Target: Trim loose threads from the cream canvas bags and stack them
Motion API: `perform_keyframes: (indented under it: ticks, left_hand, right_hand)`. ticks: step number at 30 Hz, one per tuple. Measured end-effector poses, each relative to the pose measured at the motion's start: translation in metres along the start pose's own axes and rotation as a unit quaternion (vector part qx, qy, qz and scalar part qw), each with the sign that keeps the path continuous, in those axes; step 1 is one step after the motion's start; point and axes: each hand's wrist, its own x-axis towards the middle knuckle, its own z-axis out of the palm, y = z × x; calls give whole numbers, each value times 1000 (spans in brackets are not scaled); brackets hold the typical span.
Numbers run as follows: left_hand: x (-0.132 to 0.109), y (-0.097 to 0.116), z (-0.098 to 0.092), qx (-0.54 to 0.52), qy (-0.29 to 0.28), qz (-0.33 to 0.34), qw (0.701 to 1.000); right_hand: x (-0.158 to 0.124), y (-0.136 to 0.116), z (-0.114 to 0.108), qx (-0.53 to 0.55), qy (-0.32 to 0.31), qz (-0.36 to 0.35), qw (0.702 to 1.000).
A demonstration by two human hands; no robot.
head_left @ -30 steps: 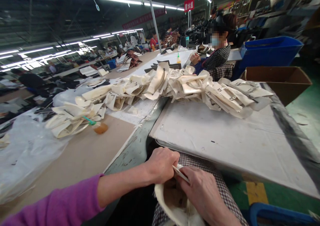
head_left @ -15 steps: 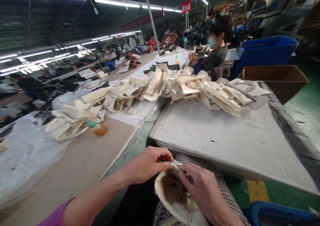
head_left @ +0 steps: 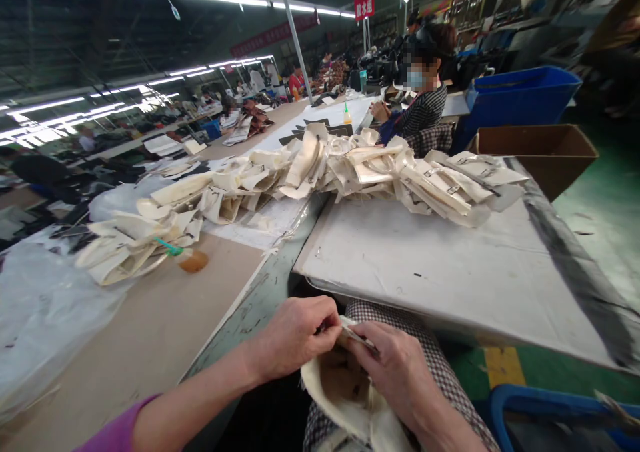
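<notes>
A cream leather shoe-upper piece (head_left: 345, 399) with a brown lining lies in my lap over a checked apron (head_left: 440, 379). My left hand (head_left: 295, 335) pinches the piece's top edge with fingers curled. Facing it, my right hand (head_left: 395, 372) grips the same edge from the other side. Both hands are below the near edge of the white work board (head_left: 425, 265).
A long heap of cream upper pieces (head_left: 350, 165) runs across the board and the brown bench (head_left: 150, 332). A glue bottle with green cap (head_left: 187, 259) lies at left beside clear plastic sheeting (head_left: 40, 305). A seated person in stripes (head_left: 420, 109), blue bin (head_left: 520, 95) and cardboard box (head_left: 540, 149) are behind.
My left hand's fingers loosened into a pinch half a second ago, then curled tighter on the edge. The view shifted slightly; both hands stay on the piece.
</notes>
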Motion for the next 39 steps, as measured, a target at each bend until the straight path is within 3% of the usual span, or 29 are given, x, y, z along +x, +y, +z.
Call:
perform_keyframes:
  ticks: [6, 9, 19, 22, 25, 28, 31, 33, 36, 39]
  left_hand:
    - [9, 8, 0, 29, -38, 87, 995]
    - [15, 9, -1, 63, -49, 101, 992]
    - [19, -1, -3, 21, -7, 51, 998]
    - [15, 4, -1, 4, -2, 43, 999]
    - [14, 14, 5, 2, 1, 67, 998]
    - [15, 25, 10, -6, -8, 97, 995]
    - [13, 28, 10, -64, -15, 116, 991]
    - [10, 22, 6, -161, 3, 108, 981]
    - [5, 2, 1, -304, 95, 37, 947]
    - [4, -23, 6, -357, 182, -71, 913]
  right_hand:
    - [-6, -5, -21, -11, -64, -23, 998]
    - [-11, 2, -30, -2, -67, -9, 998]
    - [-62, 81, -47, 27, -8, 40, 999]
    - [-57, 68, -63, -13, 42, 74, 996]
    - [-34, 31, -70, -48, 64, 30, 996]
    - [-11, -2, -55, -30, -45, -44, 998]
    - [-1, -6, -34, 18, -57, -30, 998]
    - [-4, 6, -30, 42, -30, -18, 998]
    - [-18, 31, -43, 102, 37, 17, 994]
    - [-32, 51, -65, 167, 166, 87, 968]
